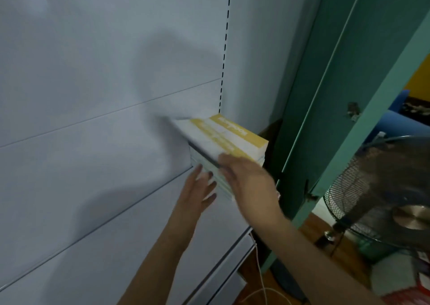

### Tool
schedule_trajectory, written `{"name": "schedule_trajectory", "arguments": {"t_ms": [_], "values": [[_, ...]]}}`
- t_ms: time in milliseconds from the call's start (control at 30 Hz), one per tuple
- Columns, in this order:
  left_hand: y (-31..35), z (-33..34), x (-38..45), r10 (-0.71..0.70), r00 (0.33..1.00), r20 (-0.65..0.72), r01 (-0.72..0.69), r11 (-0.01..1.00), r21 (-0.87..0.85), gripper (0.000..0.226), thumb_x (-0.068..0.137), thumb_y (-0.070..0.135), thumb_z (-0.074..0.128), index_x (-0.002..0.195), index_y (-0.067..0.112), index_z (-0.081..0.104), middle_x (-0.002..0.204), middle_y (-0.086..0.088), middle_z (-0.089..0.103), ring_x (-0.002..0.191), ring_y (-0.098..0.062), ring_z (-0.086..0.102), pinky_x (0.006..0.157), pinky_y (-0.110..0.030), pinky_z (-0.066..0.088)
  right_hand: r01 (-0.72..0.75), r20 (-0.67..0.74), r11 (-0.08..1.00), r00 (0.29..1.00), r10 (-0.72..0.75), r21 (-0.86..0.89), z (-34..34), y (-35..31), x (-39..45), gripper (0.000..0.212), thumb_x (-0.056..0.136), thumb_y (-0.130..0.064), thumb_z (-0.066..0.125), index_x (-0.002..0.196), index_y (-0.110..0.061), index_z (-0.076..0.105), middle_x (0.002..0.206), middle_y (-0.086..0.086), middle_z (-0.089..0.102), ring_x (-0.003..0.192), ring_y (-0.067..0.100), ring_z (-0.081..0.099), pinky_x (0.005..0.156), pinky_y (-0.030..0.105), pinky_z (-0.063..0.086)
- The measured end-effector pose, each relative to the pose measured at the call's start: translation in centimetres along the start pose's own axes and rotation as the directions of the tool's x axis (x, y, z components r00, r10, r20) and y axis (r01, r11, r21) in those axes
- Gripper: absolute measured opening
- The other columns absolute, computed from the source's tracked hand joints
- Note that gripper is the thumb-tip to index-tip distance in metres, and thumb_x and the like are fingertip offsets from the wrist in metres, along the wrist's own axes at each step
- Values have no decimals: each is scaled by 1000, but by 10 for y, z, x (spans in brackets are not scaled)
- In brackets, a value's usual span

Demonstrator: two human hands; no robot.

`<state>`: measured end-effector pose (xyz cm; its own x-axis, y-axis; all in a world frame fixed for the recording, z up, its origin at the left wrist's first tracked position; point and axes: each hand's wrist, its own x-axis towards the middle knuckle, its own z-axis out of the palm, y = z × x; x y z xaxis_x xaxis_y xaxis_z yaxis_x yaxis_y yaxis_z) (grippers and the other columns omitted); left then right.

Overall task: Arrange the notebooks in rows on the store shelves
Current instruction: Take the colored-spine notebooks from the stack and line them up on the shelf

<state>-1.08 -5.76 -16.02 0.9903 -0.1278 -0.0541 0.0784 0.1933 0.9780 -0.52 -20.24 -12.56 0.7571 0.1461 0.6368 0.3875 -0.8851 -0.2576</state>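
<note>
A stack of notebooks (223,139) with white and yellow covers lies at the right end of a white store shelf (97,207), against the slotted upright. My left hand (197,188) has straight fingers pressed against the stack's left side. My right hand (246,179) lies over the stack's front corner, fingers reaching onto the top cover. The image is blurred here, so whether those fingers curl round the top notebook is unclear.
A white back panel (93,60) rises behind the shelf. A green metal frame (325,109) stands right of the shelving. A standing fan (384,193) sits at lower right, and a white cable (260,279) hangs below the shelf edge.
</note>
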Motion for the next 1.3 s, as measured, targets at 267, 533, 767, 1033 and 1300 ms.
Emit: {"name": "schedule_trajectory", "arguments": {"t_ms": [267,533,767,1033,1300], "values": [[21,-34,-2,77,936,-343,-167,956,-242,34,98,4,45,119,17,67,113,-7,71,102,-30,61,83,-43,49,245,210,955,938,-276,165,4,30,1,62,97,-57,41,146,-21,44,152,-7,41,142,6,32,118,29,21],[4,-45,-26,73,836,-543,-112,993,-40,26,96,7,58,120,18,61,111,-2,73,97,-19,71,67,-29,57,-134,295,990,945,140,-40,35,71,32,63,98,-54,40,143,-10,48,148,6,47,139,22,40,116,33,24],[-5,-21,-40,5,824,-566,-97,986,-133,20,101,15,52,115,22,64,113,-2,72,95,-17,70,64,-28,56,-161,106,977,984,147,140,29,62,24,37,101,-33,50,118,-6,70,117,8,70,112,23,63,96,34,49],[15,13,-38,12,898,-441,-178,924,-338,39,103,38,40,132,17,57,122,-5,70,111,-23,68,84,-38,60,238,-63,943,971,-229,232,2,1,-23,39,102,-33,43,122,-12,68,123,1,69,117,13,61,98,27,47],[-6,-15,-69,63,847,-528,-53,998,35,27,89,15,71,114,24,68,106,-6,75,100,-41,68,82,-54,53,120,166,852,958,-234,509,14,-1,-42,41,103,-32,43,134,-11,58,141,-1,55,133,10,46,111,31,35]]}}
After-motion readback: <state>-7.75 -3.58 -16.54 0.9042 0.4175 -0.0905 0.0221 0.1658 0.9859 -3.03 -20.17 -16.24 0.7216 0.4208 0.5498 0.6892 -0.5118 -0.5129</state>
